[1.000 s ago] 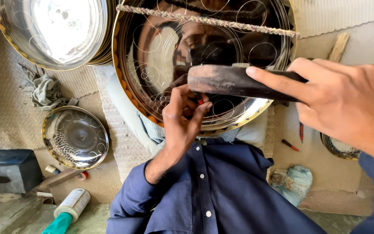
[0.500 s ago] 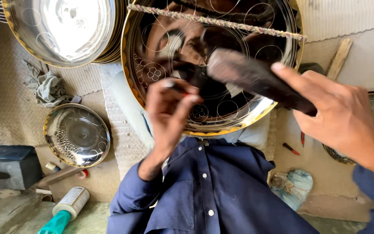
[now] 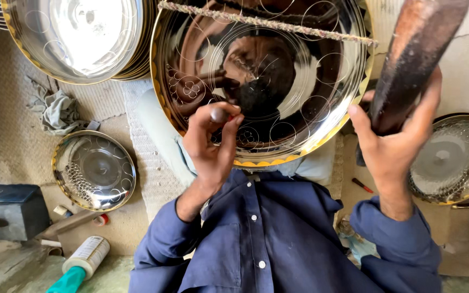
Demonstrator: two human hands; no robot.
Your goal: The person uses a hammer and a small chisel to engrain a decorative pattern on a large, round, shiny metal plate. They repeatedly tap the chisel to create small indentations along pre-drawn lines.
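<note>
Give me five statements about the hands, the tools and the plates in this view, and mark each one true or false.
1. The left hand pinches a small punch-like tool against the large engraved metal plate. True.
2. The right hand is empty. False: it grips a dark wooden mallet, raised beside the plate.
3. A twisted cord runs across the upper part of the large plate. True.
4. The small plate on the floor lies at the right of the view. False: it lies at the left, near a dark block.
5. The person wears a red shirt. False: the shirt is dark blue.
</note>
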